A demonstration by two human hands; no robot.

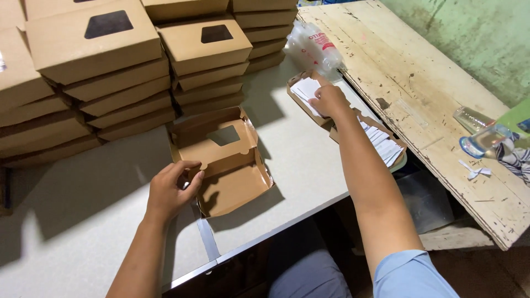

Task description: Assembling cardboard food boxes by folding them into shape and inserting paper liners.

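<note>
With many closed boxes (94,49) already stacked along the worktop's (83,221) far edge, our left hand (171,190) grips the open box (223,165) mid-worktop, while our right hand (328,100) pinches white slips (305,88) from the right-edge tray, nothing inserted yet

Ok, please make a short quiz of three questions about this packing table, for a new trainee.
1. True or false: the open brown box has a window cut in its lid.
2. Which of the hands reaches to the white paper slips? A) left hand B) right hand
3. Fill in: the left hand grips the near-left ____ of the open brown box.

Key: 1 true. 2 B, the right hand rests on the slips, in a small carton beside the wooden board. 3 edge.
</note>
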